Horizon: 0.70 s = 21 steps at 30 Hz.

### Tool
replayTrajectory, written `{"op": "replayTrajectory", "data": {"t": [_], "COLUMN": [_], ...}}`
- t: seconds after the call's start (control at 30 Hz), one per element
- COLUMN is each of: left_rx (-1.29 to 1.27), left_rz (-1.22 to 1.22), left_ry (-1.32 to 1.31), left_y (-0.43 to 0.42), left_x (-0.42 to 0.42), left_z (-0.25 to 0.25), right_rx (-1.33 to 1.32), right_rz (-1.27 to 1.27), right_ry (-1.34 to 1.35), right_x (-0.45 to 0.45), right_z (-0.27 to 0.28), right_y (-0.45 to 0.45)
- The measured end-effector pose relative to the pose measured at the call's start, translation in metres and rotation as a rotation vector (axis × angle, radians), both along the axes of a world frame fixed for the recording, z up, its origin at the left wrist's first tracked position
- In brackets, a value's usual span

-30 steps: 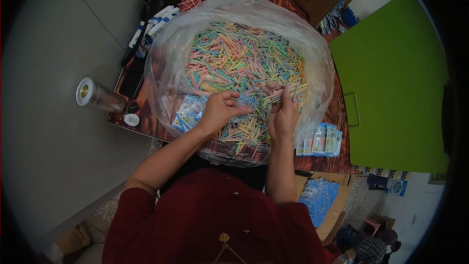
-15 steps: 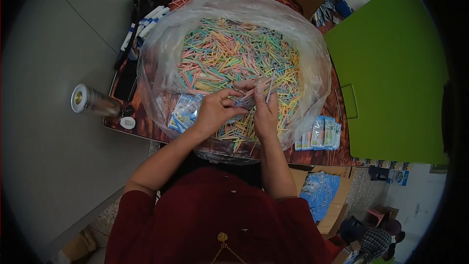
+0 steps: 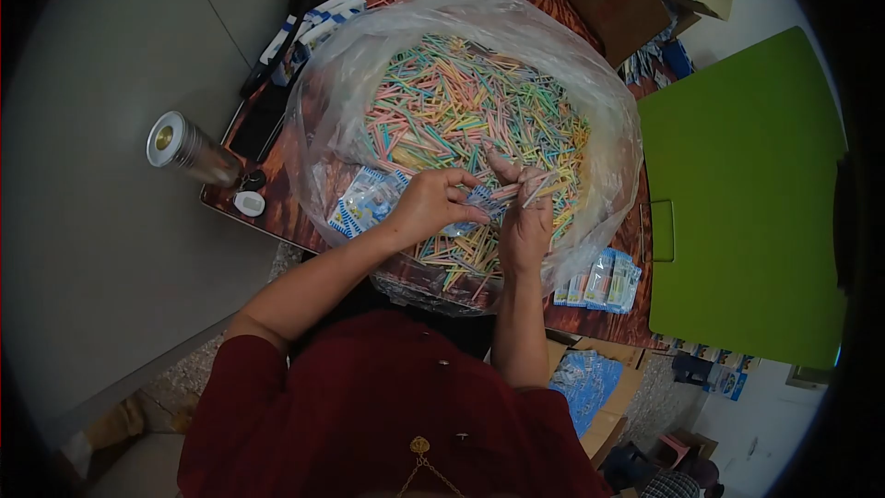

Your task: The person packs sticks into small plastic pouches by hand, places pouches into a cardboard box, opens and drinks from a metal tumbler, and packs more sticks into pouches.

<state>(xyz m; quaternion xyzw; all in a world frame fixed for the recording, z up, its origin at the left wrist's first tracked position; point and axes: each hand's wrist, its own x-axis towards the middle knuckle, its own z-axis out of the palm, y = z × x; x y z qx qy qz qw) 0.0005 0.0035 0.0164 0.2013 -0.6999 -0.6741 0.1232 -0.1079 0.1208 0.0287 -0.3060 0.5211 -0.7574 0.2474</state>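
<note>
I can read no words or numbers; print on the blue-and-white clear plastic packets (image 3: 599,278) is too small.

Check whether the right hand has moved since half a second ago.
Yes. The right hand has shifted rightward, judged against the row of packets at the right: the gap between wrist and packets has narrowed.

Holding a packet (image 3: 481,198) in the left hand (image 3: 430,207), sticks (image 3: 551,189) in the right hand (image 3: 526,235), above a plastic bag (image 3: 610,148).
</note>
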Motion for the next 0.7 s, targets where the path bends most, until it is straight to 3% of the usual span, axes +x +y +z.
{"op": "replayTrajectory", "data": {"t": [0.2, 0.4, 0.47, 0.6, 0.67, 0.7], "left_rx": [-0.063, -0.082, -0.018, 0.165, 0.401, 0.405], "left_rz": [-0.002, -0.049, -0.078, -0.119, -0.121, -0.134], "left_ry": [-0.005, 0.019, -0.009, 0.102, 0.176, 0.147], "left_y": [0.000, -0.003, -0.003, -0.003, -0.001, -0.003], "left_x": [0.002, 0.001, 0.001, -0.007, -0.011, -0.012], "left_z": [0.006, 0.010, 0.013, -0.008, -0.015, -0.013], "right_rx": [-0.002, 0.137, 0.267, 0.216, -0.014, -0.005], "right_rz": [-0.078, 0.078, 0.156, 0.177, 0.190, 0.149], "right_ry": [0.033, -0.025, 0.003, 0.045, -0.249, -0.313], "right_x": [0.005, 0.008, 0.004, -0.005, -0.008, -0.005], "right_z": [0.001, 0.002, 0.002, 0.005, 0.002, 0.006], "right_y": [0.000, 0.000, 0.002, 0.001, 0.001, -0.001]}}
